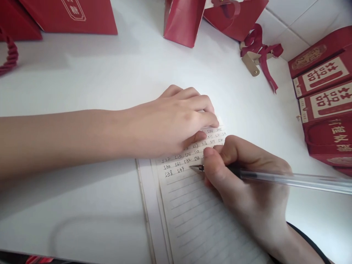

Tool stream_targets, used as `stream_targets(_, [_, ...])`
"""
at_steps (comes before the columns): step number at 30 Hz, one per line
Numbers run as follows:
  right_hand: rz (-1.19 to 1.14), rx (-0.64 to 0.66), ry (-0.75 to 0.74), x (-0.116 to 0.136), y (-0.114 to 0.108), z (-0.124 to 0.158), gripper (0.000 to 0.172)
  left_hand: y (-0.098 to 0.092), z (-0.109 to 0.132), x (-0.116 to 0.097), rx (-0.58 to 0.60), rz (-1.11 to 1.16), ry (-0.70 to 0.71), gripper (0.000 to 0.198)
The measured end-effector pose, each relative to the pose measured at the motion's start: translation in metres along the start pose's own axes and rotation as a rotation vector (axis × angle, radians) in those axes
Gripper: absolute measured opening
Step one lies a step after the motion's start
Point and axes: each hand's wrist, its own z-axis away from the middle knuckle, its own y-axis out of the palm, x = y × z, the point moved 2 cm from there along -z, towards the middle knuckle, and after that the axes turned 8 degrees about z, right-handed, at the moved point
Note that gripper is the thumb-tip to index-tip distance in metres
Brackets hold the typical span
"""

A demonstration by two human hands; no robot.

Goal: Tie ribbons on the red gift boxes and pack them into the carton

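Directly beneath the fingers (pixel 216 170) of the right hand (pixel 255 190) lies a lined notebook (pixel 198 220), its page reaching under that palm as well. Those fingers are closed in a pinch on a pen (pixel 297 180), thumb and forefinger pressed against its dark grip, while the clear barrel runs out past the notebook's right side. The metal tip sits over the page just right of the handwritten 539; whether it touches the paper, I cannot tell. The left hand (pixel 176 119) rests palm down across the notebook's upper part, its fingers bent and slightly spread, forefinger and thumb tips on the page, covering some of the handwritten numbers (pixel 173 170). Below the row with 538 and 539, the notebook's visible lines are blank. A black band (pixel 306 240) circles the right wrist, near the notebook's lower right. Around the notebook spreads the white table (pixel 82 73). Beyond the notebook's top stands a red box (pixel 183 24); farther left of it are red bags (pixel 74 16) and a twisted cord handle (pixel 10 55). Beyond the notebook's upper right lies a red ribbon (pixel 264 58), and well to its right stand red packages (pixel 324 90) beside white wall tiles (pixel 283 14).
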Motion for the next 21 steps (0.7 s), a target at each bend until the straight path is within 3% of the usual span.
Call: stream_targets(21, [-0.059, -0.015, -0.017, -0.0032, 0.0016, 0.0008, 0.033, -0.0029, -0.0033, -0.0031, 0.009, 0.103, -0.093, 0.023])
